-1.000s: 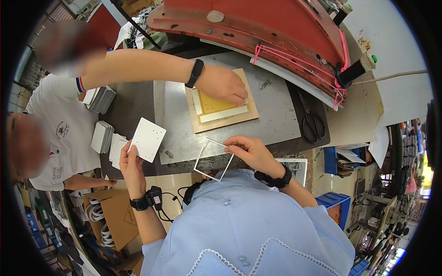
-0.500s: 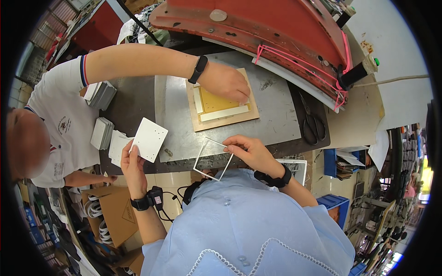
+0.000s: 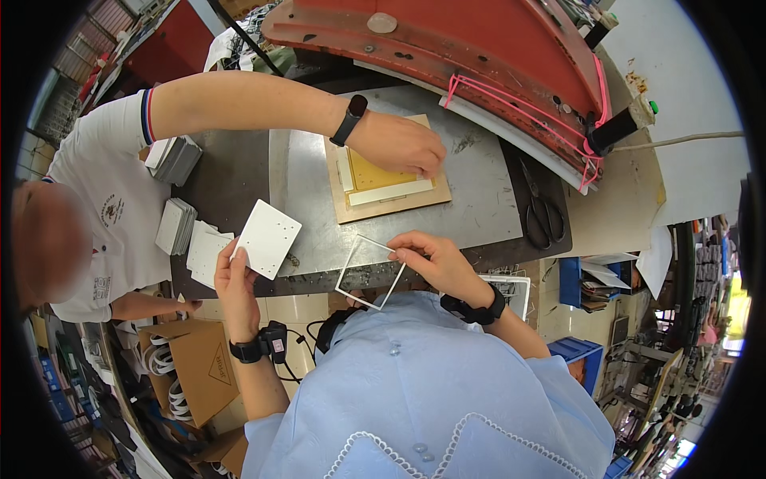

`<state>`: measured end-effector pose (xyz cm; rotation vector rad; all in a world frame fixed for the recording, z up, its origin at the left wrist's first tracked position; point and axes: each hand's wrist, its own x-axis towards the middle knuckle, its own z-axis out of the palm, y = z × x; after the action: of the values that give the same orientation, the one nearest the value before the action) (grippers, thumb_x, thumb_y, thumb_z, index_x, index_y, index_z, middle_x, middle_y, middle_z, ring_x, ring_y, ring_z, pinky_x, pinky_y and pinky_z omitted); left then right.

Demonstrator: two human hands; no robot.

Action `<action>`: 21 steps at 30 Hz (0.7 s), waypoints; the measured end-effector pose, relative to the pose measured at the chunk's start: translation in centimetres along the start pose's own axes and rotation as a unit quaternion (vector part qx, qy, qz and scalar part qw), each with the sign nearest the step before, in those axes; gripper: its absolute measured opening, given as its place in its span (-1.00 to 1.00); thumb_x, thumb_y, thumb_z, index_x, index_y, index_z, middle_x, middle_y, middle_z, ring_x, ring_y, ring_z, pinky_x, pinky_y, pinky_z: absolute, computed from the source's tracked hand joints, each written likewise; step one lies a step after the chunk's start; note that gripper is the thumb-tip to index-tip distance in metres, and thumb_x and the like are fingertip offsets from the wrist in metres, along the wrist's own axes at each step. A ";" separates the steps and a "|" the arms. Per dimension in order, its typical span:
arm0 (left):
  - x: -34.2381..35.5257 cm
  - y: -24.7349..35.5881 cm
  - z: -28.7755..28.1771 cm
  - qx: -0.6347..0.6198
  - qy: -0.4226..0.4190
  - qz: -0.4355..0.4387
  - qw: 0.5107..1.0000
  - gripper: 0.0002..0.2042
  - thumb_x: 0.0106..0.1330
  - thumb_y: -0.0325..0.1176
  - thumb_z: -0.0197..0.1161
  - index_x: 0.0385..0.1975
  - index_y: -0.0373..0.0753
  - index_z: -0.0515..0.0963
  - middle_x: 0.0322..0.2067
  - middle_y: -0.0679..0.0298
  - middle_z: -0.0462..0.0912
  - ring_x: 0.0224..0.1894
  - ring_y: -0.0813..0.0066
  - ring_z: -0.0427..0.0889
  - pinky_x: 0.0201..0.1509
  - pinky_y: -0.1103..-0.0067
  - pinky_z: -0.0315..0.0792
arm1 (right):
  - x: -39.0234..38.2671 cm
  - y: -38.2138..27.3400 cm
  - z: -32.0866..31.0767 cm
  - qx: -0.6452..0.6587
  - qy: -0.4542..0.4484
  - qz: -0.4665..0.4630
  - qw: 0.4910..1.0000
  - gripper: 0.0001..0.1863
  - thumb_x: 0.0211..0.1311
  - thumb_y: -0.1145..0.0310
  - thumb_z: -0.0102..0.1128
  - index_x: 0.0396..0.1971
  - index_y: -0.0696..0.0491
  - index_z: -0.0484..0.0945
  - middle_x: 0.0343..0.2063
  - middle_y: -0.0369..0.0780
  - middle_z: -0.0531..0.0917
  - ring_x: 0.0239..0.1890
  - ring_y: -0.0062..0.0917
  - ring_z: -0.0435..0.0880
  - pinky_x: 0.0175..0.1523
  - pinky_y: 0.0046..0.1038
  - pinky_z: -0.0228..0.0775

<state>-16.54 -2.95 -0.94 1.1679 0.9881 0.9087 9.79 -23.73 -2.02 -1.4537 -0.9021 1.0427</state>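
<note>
Pinched in my left hand (image 3: 236, 289) is a flat white square card (image 3: 270, 237) with small holes along its edges, held up over the table's near edge. My right hand (image 3: 431, 259) grips a thin white square frame (image 3: 345, 267) by its upper right corner; its middle is see-through. Beyond them, a wooden board (image 3: 351, 212) with a yellow mould (image 3: 381, 177) and white strips lies on the metal plate (image 3: 479, 188). A co-worker's hand (image 3: 399, 144), reaching from the left, touches the right side of the mould.
Stacked white cards (image 3: 175, 227) and loose cards (image 3: 209, 249) lie at the table's left. Black scissors (image 3: 545, 219) rest on the right. A red machine (image 3: 479, 48) with pink cord overhangs the far side. A cardboard box (image 3: 195, 371) stands below left.
My left hand has moved slightly right and up with the card, which has tilted a little. The co-worker's hand has shifted slightly right over the mould. My right hand stays nearly still.
</note>
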 end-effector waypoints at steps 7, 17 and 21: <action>-0.4 0.3 1.4 0.009 -0.026 0.000 1.000 -0.71 0.41 -0.29 0.13 0.03 -0.31 0.47 -0.12 0.25 0.61 -0.12 0.56 0.59 -0.01 0.55 0.47 | 0.0 -0.4 -0.1 -0.006 -0.005 0.014 1.000 -0.76 0.34 0.42 0.05 -0.09 0.21 0.54 -0.29 -0.20 0.69 -0.19 -0.60 0.65 -0.08 -0.57 0.45; -0.3 0.3 2.0 0.021 -0.033 -0.014 0.999 -0.70 0.40 -0.29 0.13 0.04 -0.29 0.47 -0.10 0.27 0.60 -0.10 0.56 0.57 0.03 0.55 0.43 | 0.2 -0.3 -0.2 0.004 -0.013 0.026 1.000 -0.75 0.36 0.41 0.06 -0.06 0.21 0.54 -0.26 -0.25 0.68 -0.16 -0.65 0.63 -0.03 -0.60 0.44; -0.3 0.4 2.3 0.021 -0.028 -0.007 0.999 -0.71 0.40 -0.28 0.14 0.01 -0.31 0.48 -0.15 0.29 0.61 -0.14 0.60 0.58 -0.03 0.58 0.45 | 0.1 -0.4 -0.3 0.028 -0.013 0.031 0.999 -0.76 0.35 0.41 0.05 -0.09 0.22 0.54 -0.27 -0.21 0.69 -0.17 -0.62 0.64 -0.06 -0.59 0.44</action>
<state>-14.46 -3.87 -0.28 1.2139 0.9720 0.8435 10.14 -23.68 -1.62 -1.4317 -0.8434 1.1268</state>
